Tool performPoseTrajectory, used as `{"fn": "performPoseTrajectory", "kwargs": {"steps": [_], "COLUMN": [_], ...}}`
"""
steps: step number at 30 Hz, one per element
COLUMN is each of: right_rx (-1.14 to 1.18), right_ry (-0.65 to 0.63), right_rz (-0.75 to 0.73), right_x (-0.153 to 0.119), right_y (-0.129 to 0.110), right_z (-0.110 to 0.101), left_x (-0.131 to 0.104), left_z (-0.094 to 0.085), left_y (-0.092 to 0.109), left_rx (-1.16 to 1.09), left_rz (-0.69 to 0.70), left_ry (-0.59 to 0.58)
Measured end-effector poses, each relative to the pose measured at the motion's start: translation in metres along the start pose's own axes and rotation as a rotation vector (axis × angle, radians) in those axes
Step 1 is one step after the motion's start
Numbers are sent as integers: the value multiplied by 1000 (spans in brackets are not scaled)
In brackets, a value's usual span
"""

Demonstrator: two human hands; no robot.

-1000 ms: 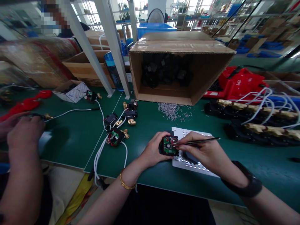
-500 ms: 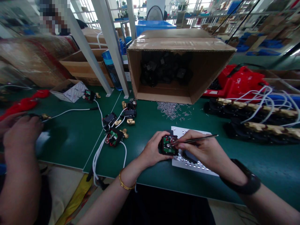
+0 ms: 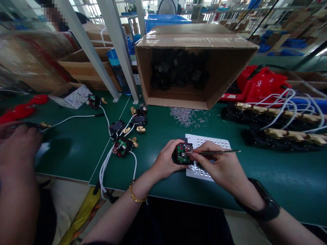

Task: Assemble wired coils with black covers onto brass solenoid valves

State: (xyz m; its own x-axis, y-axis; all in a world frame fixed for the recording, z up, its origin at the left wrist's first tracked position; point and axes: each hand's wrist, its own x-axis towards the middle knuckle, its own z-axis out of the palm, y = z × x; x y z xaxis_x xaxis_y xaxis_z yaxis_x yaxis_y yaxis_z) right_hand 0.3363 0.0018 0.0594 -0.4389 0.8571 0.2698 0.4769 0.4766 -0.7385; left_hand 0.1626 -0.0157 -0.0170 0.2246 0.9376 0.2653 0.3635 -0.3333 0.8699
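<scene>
My left hand [image 3: 165,160] is wrapped round the left side of a black housing with a green circuit board [image 3: 182,157] facing up. Between the thumb and fingers of my right hand [image 3: 217,160] is a thin metal tool [image 3: 222,151], its tip at the upper right of the board. Under my right hand lies a white sheet [image 3: 201,173] with rows of small shiny round parts. Where exactly the tool tip touches is too small to tell.
An open cardboard box [image 3: 178,101] of black parts stands behind loose pins [image 3: 182,115]. Wired units with brass fittings [image 3: 122,146] lie left, rows of black-and-brass units [image 3: 288,136] right. Another person's hand [image 3: 20,143] holds a part at far left.
The camera view has shifted slightly. The metal tool lies a little flatter, still at the board. A dark piece seen on the sheet beneath my right hand no longer shows.
</scene>
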Motion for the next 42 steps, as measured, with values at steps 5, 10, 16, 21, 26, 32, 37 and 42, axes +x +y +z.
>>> {"fn": "performPoseTrajectory", "kwargs": {"steps": [5,10,16,21,26,32,37,42], "right_rx": [21,216,350,230,-291,-742,-786,-219], "right_ry": [-14,-15,332,445,202,-94,-121,7], "right_rz": [17,48,260,277,387,394,424,415], "right_x": [3,4,-10,-32,-49,-48,-47,-51], "right_y": [2,4,19,59,75,59,55,58], "right_z": [0,-16,-41,-41,-25,6,18,6], "left_x": [-1,-1,-2,-4,-6,-5,-5,-2], "left_z": [0,1,2,4,4,3,7,20], "left_y": [0,1,-1,-7,-6,0,3,7], "left_rx": [-4,-1,49,134,269,398,431,188], "left_rz": [-19,-49,-63,113,157,137,138,-95], "left_ry": [10,24,52,107,64,74,97,315]}}
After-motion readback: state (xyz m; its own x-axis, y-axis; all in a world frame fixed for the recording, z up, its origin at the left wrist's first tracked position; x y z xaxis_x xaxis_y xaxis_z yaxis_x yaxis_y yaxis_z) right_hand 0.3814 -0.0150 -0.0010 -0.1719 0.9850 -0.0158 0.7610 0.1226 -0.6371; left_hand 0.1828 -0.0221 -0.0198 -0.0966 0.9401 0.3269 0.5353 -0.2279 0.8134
